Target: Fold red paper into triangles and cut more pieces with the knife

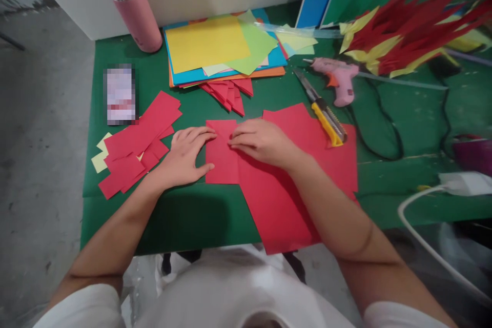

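A small piece of red paper lies flat on the green table, with a crease line or edge near its top. My left hand rests at its left side, fingers stretched and thumb spread, fingertips touching the paper's edge. Over the right part of the same piece, my right hand has its fingers bunched in a pinch on the paper; what exactly lies between the fingertips is hidden. Beneath my right hand and forearm spread larger red sheets, partly covered by the arm.
Cut red strips lie left, near a blurred-out rectangular item and a pink bottle. Stacked coloured paper and folded red pieces are behind. A yellow utility knife, pink glue gun and white cable occupy the right.
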The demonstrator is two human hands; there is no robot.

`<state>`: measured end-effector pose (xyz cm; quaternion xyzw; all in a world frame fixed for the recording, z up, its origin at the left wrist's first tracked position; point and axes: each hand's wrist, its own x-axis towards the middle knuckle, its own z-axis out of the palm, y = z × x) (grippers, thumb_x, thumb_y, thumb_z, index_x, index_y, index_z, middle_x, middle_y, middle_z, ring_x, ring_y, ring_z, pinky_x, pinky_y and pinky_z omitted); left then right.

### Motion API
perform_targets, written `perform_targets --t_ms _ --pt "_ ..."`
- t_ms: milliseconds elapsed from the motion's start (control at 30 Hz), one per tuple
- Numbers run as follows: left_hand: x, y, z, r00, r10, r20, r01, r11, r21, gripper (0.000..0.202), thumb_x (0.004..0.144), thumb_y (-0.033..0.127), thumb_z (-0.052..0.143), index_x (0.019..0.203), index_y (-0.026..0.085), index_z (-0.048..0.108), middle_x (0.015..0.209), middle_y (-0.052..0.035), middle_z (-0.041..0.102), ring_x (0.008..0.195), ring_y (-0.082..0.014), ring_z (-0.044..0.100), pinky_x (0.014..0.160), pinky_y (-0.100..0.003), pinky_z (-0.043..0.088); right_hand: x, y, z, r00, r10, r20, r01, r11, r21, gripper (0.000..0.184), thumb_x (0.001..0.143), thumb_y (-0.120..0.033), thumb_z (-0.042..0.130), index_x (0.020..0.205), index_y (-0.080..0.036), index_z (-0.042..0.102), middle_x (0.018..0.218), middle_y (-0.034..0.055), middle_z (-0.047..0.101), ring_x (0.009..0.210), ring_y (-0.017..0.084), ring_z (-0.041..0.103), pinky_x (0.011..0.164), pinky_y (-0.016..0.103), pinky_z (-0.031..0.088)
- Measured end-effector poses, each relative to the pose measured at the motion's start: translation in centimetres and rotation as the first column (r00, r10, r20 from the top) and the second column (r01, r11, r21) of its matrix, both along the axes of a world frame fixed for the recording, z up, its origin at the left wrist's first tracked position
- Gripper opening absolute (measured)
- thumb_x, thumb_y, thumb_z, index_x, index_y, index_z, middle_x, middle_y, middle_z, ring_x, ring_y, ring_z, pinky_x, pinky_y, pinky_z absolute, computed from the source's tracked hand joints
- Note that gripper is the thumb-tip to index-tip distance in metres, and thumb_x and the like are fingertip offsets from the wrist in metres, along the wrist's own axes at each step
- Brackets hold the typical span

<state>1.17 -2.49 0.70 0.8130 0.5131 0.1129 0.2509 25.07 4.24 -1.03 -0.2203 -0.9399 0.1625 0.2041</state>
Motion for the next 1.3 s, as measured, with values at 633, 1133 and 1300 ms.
perform_targets --t_ms 633,1133,1300 --pt "0.9 -0.3 -0.9 0.995 0.024 -0.101 -0.006 0.985 0.171 0.054 0.091 0.058 0.053 0.134 0.026 0.057 0.135 -0.0119 0.053 0.125 -0.0333 0.045 0.106 -0.051 0.03 1.6 0.6 1.3 1.0 0.016 -0.003 -0.016 0.963 -0.267 0.033 0.096 -0.021 0.047 0.12 -0.025 0.068 0.122 0.0084 0.068 0.113 0.023 0.059 0.095 0.041 0.045" --pt "1.1 -0.2 -1.3 0.993 0.107 -0.058 -0.096 0.981 0.171 0.038 0.1 0.027 0.038 0.129 0.033 0.062 0.128 -0.0062 0.06 0.121 -0.0263 0.048 0.105 -0.048 0.031 0.8 0.5 -0.3 0.991 0.094 -0.091 -0.112 0.969 -0.218 0.028 0.097 -0.04 0.053 0.093 -0.024 0.076 0.082 0.0051 0.069 0.08 0.018 0.057 0.075 0.032 0.041" --pt "1.2 -0.3 -1.4 0.991 0.124 -0.046 -0.113 0.972 0.207 0.033 0.099 0.036 0.046 0.126 0.029 0.063 0.127 -0.0097 0.058 0.122 -0.0275 0.05 0.105 -0.05 0.034 0.7 0.2 0.0 0.987 -0.026 -0.16 -0.029 0.943 -0.333 0.024 0.099 -0.032 0.051 0.092 -0.021 0.071 0.088 0.0056 0.074 0.083 0.018 0.065 0.079 0.032 0.047"
